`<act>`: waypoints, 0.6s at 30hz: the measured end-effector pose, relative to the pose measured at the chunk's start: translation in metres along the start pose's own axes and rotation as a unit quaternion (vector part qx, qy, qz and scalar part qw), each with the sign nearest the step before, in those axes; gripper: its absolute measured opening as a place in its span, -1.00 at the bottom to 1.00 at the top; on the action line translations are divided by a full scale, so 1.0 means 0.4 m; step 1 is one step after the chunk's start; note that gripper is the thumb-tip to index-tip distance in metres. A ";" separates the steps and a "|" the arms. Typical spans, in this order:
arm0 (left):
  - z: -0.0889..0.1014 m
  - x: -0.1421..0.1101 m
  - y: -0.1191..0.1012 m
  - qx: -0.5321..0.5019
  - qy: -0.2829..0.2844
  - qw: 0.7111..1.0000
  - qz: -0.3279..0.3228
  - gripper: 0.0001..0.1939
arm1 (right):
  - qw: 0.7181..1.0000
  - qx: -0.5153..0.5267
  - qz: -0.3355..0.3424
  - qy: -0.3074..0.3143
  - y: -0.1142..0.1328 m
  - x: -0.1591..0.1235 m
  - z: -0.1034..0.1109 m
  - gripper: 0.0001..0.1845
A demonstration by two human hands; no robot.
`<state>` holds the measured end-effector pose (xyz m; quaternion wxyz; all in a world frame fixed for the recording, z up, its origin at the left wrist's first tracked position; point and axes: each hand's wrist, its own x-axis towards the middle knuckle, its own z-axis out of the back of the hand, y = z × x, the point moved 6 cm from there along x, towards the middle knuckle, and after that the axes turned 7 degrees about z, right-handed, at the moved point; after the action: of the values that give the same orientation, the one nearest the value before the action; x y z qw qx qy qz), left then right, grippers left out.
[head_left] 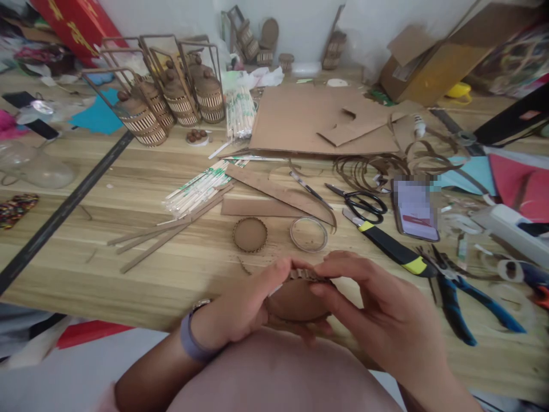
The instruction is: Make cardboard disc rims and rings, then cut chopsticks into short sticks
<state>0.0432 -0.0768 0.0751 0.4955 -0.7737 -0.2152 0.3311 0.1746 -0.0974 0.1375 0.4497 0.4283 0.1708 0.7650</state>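
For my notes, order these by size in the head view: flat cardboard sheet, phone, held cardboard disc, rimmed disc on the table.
Flat cardboard sheet
Phone and held cardboard disc: look too alike to rank
Rimmed disc

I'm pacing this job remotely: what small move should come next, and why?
Probably press the corrugated strip along the edge of the cardboard disc: the right hand pinches that edge beside the strip, and the left hand steadies the disc.
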 end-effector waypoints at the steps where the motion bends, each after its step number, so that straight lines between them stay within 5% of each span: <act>1: -0.013 0.003 0.009 -0.052 0.039 0.997 0.028 -0.44 | 1.000 0.002 0.004 0.004 0.001 0.001 0.001 -0.80; 3: -0.032 0.004 0.020 -0.149 0.093 0.982 0.074 -0.50 | 1.000 0.003 0.012 0.015 0.003 0.003 0.001 -0.80; 10: -0.035 -0.001 0.027 -0.212 0.081 0.969 0.094 -0.64 | 0.995 0.000 0.069 0.067 0.017 0.021 -0.007 -0.83; 18: -0.043 -0.005 0.016 -0.226 0.088 0.965 0.100 -0.55 | 0.995 0.064 0.067 0.034 0.015 0.014 -0.013 -0.80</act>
<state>0.0543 -0.0917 0.0751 0.2888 -0.9092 -0.1620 0.2524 0.1658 -0.0952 0.1413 0.3625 0.4405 0.2056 0.7952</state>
